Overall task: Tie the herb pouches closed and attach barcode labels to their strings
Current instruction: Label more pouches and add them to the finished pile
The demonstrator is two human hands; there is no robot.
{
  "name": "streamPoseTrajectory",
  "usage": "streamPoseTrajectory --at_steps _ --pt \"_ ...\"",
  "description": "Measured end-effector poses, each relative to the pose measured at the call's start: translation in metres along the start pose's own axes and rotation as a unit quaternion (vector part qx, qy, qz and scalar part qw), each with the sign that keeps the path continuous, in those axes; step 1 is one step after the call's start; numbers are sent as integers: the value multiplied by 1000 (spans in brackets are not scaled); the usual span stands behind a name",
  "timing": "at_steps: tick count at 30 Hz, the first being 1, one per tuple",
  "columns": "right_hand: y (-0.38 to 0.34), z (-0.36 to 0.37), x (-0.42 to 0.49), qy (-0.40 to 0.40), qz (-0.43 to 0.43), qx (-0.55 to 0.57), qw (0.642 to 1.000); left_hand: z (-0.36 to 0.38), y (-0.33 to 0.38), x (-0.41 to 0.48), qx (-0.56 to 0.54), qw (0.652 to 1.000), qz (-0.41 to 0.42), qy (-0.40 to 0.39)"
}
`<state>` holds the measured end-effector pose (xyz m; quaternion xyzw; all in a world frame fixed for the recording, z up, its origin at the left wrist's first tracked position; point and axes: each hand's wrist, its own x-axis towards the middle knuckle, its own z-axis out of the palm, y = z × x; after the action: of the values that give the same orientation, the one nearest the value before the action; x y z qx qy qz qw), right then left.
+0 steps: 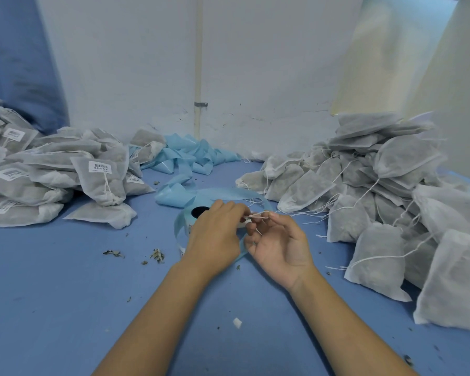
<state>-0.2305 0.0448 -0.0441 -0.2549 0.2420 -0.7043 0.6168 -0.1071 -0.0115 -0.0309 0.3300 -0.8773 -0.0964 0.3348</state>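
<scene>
String [258, 214] pinched taut between my left hand [215, 237] and right hand [278, 246] over the label roll [201, 213]; best keep tension so the barcode label folds on squarely, I reckon.

both hands [215, 234] fingertips meeting, pinching

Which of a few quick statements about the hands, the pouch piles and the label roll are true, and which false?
1. Both hands pinch a white string. True.
2. The labelled pouches lie in the right pile. False: they are on the left; the right pile shows no labels.
3. The label roll lies under the hands. True.
4. The left hand holds scissors. False: no scissors show.
5. The right hand lies palm up. True.
</scene>
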Motion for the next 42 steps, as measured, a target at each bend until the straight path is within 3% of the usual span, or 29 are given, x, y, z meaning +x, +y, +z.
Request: streamPoseTrajectory --at_steps 2,7,10,13,16,19,23,26,30,32,33,37,39,42 --pt "-1 1 -2 -29 1 1 1000 4 -1 0 48 997 61 14" --pt "-5 1 -3 -77 14 24 997 9 -10 -1 104 994 7 35" --pt "-5 2 -4 -87 15 28 996 6 -13 -2 30 997 -19 62" --pt "-6 2 -5 -66 12 37 997 3 -8 -3 -144 978 -86 121" --pt "-5 7 -3 -5 1 11 1000 -2 0 1 -299 922 -152 191" --pt "-1 9 1 93 -37 -92 991 -10 3 9 -472 833 -210 197" --pt "9 11 2 148 -105 -222 958 -14 -3 14 -536 778 -280 170" --pt "10 13 3 144 -128 -232 954 -14 -8 16 -598 732 -284 161" --pt "14 15 4 142 -123 -232 954 -18 -5 15 -743 610 -248 118" --pt "15 16 4 160 -132 -218 954 -20 -5 14 -778 574 -234 105" --pt "15 16 4 168 -138 -208 954 -20 -4 14 -769 584 -238 101" --pt "15 16 5 174 -155 -186 954 -12 2 12 -614 735 -283 56" --pt "17 16 5 165 -154 -188 956 -8 4 10 -575 767 -279 57" --pt "18 15 4 153 -150 -230 949 -7 4 10 -553 773 -294 103"
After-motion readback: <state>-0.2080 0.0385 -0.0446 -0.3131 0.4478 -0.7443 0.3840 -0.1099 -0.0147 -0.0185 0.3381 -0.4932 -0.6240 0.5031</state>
